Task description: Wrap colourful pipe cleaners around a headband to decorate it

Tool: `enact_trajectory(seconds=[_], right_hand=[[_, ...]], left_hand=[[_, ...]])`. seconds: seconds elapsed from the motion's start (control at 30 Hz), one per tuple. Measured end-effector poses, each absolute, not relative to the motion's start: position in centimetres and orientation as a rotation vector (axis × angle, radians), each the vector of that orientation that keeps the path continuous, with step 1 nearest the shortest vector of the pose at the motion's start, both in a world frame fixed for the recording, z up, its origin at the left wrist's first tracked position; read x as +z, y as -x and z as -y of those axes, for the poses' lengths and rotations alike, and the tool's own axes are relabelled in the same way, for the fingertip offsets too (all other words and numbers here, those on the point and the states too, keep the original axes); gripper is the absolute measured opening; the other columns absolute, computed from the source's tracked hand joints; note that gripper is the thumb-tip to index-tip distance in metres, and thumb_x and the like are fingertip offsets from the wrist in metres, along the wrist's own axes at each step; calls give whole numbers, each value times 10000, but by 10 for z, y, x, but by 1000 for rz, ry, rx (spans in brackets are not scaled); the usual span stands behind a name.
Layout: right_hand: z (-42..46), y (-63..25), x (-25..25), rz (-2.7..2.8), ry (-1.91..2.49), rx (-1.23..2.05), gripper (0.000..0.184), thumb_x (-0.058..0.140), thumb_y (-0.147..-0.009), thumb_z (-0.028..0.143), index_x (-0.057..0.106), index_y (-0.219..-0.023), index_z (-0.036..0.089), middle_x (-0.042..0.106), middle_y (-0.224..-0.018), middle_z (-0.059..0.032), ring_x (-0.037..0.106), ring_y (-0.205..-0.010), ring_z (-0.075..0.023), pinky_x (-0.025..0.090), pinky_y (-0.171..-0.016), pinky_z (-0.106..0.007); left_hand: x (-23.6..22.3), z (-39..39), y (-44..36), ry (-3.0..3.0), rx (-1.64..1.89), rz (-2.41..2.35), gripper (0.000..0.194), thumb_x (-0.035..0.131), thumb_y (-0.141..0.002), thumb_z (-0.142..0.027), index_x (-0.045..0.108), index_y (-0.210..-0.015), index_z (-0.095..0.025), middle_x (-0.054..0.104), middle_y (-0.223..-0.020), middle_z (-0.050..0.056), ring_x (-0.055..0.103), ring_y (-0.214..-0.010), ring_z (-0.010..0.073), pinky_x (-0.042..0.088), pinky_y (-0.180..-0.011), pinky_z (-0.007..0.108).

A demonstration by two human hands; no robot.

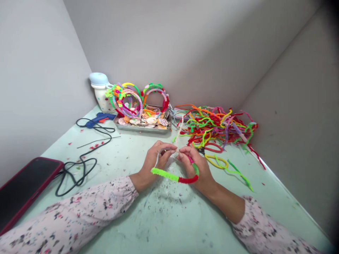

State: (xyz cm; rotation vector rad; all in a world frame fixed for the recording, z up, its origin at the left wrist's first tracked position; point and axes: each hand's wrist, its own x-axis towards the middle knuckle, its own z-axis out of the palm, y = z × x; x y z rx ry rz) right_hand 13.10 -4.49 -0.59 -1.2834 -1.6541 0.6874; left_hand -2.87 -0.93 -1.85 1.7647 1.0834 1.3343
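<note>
Both my hands meet over the middle of the pale green table (164, 218). My left hand (155, 160) pinches the bare white end of a headband (169, 174) that is wrapped in green and red pipe cleaner. My right hand (197, 167) grips the other side of the same headband, fingertips pressed against the left hand's, with a pink and green pipe cleaner running through its fingers. The wrapped arc curves below both hands, toward me.
A heap of coloured pipe cleaners (214, 127) lies at the back right. A metal tray (141, 127) with shells and finished headbands (137, 97) stands at the back, beside a white jar (100, 91). A blue glue gun (99, 118), its black cord (79, 169) and a phone (23, 187) lie left.
</note>
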Motion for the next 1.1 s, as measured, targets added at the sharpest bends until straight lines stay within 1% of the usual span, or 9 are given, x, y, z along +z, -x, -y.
enact_trajectory(seconds=[0.17,0.43,0.73,1.1], right_hand=[[45,-132,-7,1689,1290,635,170,452,-901,330,552,-999,233,682,-890,-27,651,-821,-176,490,-723,-287],[44,-133,-8,1747,1287,533,158,448,-908,314,545,-1012,243,670,-906,-18,640,-821,-172,476,-740,-282],[45,-133,-7,1753,1272,488,162,444,-911,315,554,-1008,246,682,-896,-14,654,-827,-174,478,-762,-289],[44,-133,-8,1824,1245,330,154,444,-917,283,565,-1006,248,654,-945,-26,621,-870,-183,468,-810,-295]], left_hand=[[-19,9,28,-1779,1368,-1061,158,575,-837,-271,705,-912,-224,616,-883,41,576,-810,144,458,-720,250],[-15,10,30,-1839,1371,-1035,144,577,-838,-248,695,-916,-220,600,-864,34,555,-779,134,444,-712,244],[-12,12,30,-1879,1399,-1006,163,575,-839,-244,692,-952,-223,592,-864,41,550,-764,137,444,-700,247],[-3,17,30,-1950,1398,-1011,158,554,-856,-201,670,-964,-203,577,-868,39,561,-804,132,446,-718,245]])
